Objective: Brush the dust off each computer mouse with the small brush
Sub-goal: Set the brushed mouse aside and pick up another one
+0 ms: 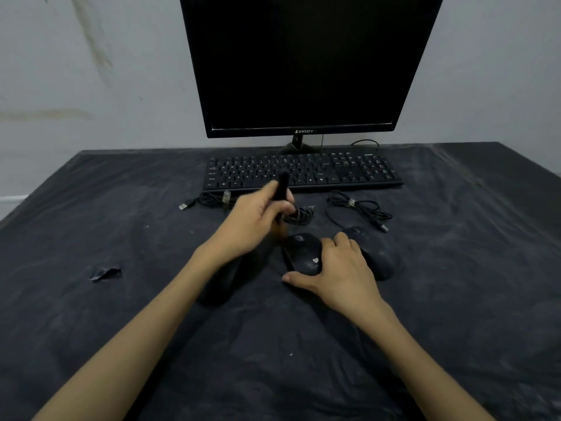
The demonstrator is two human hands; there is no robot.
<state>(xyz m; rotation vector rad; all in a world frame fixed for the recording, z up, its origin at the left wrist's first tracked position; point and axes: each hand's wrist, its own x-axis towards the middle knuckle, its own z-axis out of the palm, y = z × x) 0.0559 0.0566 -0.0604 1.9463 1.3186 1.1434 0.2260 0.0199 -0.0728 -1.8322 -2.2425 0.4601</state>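
My left hand (255, 220) grips a small black brush (282, 189), handle up, its blurred bristle end just above and left of the middle mouse. That black mouse (302, 252), with a small heart mark, is held at its near end by my right hand (340, 275), thumb on its left side and fingers on its right. A second black mouse (375, 253) lies right beside it, partly behind my right hand. A third black mouse (224, 284) lies under my left forearm, mostly hidden.
A black keyboard (303, 171) and a dark monitor (303, 65) stand behind. Coiled mouse cables with USB plugs (358, 208) (209, 200) lie between keyboard and mice. The dark dusty cloth (455, 299) has a small tear (104, 273) at left.
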